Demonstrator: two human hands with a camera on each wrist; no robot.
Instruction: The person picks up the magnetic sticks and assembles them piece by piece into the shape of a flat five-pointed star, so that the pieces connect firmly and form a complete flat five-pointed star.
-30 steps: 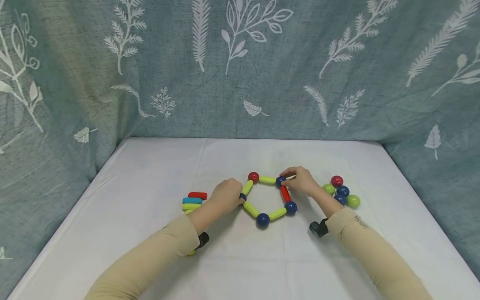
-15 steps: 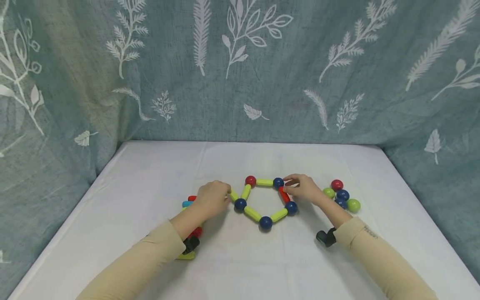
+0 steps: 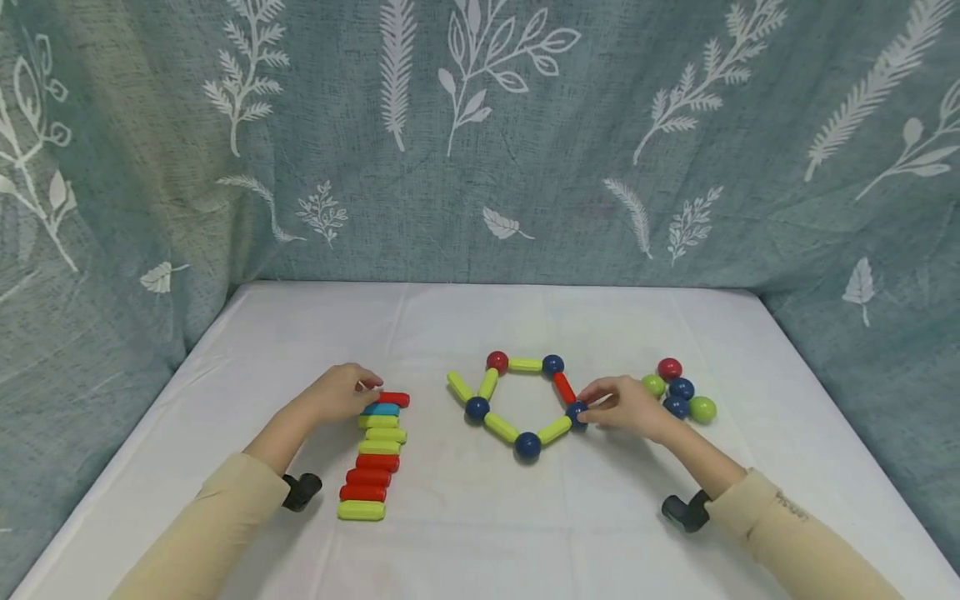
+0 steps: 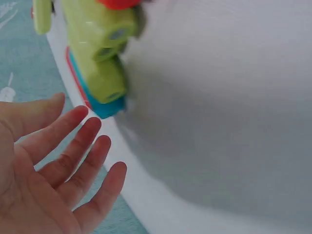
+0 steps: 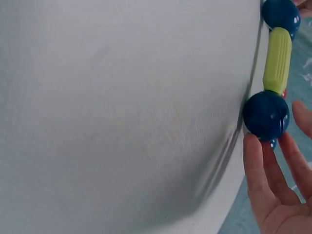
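My left hand is beside the far end of a row of magnetic sticks, fingertips near the red stick and the blue stick. In the left wrist view its fingers are spread with nothing held. My right hand touches the blue ball at the right corner of a five-sided ring of sticks and balls. The right wrist view shows fingertips against that ball, the thumb apart from it. A loose-ended yellow-green stick juts from the ring's left blue ball.
Several spare balls, including a red ball and a green ball, lie right of my right hand. Yellow-green and red sticks continue toward me in the row. A patterned curtain hangs behind the white table.
My left hand let go of the added yellow-green stick at the left blue ball and moved left to the row. My right hand slid from the upper right blue ball down to the right one.
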